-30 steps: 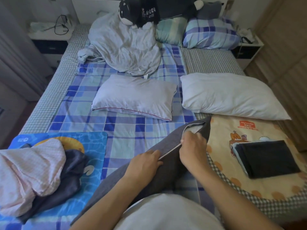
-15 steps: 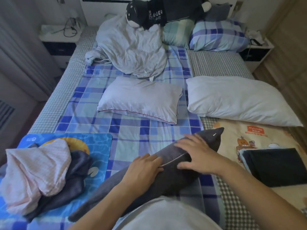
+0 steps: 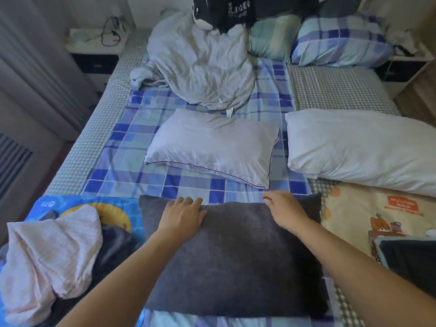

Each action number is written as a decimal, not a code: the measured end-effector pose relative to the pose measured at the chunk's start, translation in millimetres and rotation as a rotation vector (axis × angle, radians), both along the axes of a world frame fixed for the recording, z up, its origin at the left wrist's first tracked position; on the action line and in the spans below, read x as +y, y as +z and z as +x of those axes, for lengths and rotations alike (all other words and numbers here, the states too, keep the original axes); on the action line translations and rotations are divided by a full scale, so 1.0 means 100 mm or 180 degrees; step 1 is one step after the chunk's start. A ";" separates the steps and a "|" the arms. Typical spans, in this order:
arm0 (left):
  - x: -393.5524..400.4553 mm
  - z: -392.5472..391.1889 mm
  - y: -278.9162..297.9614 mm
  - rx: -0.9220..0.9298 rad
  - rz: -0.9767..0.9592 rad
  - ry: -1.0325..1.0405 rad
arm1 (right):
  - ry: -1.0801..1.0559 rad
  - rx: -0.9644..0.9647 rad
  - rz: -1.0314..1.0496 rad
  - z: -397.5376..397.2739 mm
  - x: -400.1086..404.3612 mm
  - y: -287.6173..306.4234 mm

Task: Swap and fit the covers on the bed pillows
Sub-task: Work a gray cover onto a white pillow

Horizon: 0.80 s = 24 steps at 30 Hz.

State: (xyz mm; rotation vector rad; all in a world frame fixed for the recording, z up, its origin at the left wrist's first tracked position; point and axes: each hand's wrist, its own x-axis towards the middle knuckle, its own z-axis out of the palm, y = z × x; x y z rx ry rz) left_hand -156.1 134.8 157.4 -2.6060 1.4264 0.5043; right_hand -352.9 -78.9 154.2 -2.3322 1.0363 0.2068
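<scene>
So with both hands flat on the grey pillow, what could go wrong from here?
The grey pillow overlaps the blue cartoon mat, so sliding it could drag the pink cloth. Two bare white pillows differ in size; the folded dark cover may get matched wrongly.

Bedroom in soft daylight, bed (image 3: 77, 161) filling the room.
2 white nightstands (image 3: 94, 47) with dark drawers flank the headboard; grey curtains (image 3: 35, 74) hang left, wooden floor (image 3: 415, 102) shows right.
</scene>
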 end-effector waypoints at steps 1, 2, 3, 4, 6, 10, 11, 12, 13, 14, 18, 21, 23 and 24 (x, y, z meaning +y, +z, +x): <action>-0.01 0.01 -0.28 0.0156 0.0175 0.0123 | -0.0222 0.0187 -0.0043 0.11 -0.14 -0.20; 0.01 0.00 -0.58 0.0336 0.0341 0.0265 | -0.0483 0.0344 -0.0003 0.21 -0.27 -0.40; 0.05 -0.03 -0.87 0.0502 0.0465 0.0406 | -0.0716 0.0408 0.0141 0.33 -0.40 -0.59; 0.10 -0.07 -1.17 0.0648 0.0497 0.0560 | -0.0927 0.0340 0.0334 0.45 -0.50 -0.76; 0.19 -0.13 -1.65 0.0722 0.0229 0.0930 | -0.1361 0.0010 0.0665 0.68 -0.74 -1.12; 0.36 -0.30 -2.16 0.0533 -0.0304 0.0922 | -0.2460 -0.0695 0.2091 1.13 -1.15 -1.65; 0.43 -0.38 -2.20 0.0477 -0.0414 0.0828 | -0.2673 -0.0784 0.2400 1.25 -1.19 -1.74; 0.49 -0.42 -2.22 0.0450 -0.0583 0.0775 | -0.2816 -0.0816 0.2514 1.35 -1.24 -1.83; 0.53 -0.42 -2.20 0.0494 -0.0766 0.0809 | -0.2893 -0.0856 0.2527 1.43 -1.27 -1.92; 0.58 -0.37 -2.16 0.0567 -0.0934 0.0955 | -0.2919 -0.0923 0.2492 1.48 -1.31 -2.01; 0.88 0.08 -2.10 0.1057 -0.1115 0.2938 | -0.2795 -0.0998 0.2822 1.54 -1.40 -2.28; 1.02 0.22 -2.05 0.1993 -0.0631 0.3683 | -0.2783 -0.1302 0.2759 1.60 -1.26 -1.93; 0.97 0.19 -1.86 0.2049 -0.0545 0.3605 | -0.2900 -0.1821 0.2876 1.56 -1.02 -1.36; 0.91 0.15 -1.71 0.2045 -0.0714 0.3674 | -0.2974 -0.2102 0.2990 1.49 -0.89 -1.04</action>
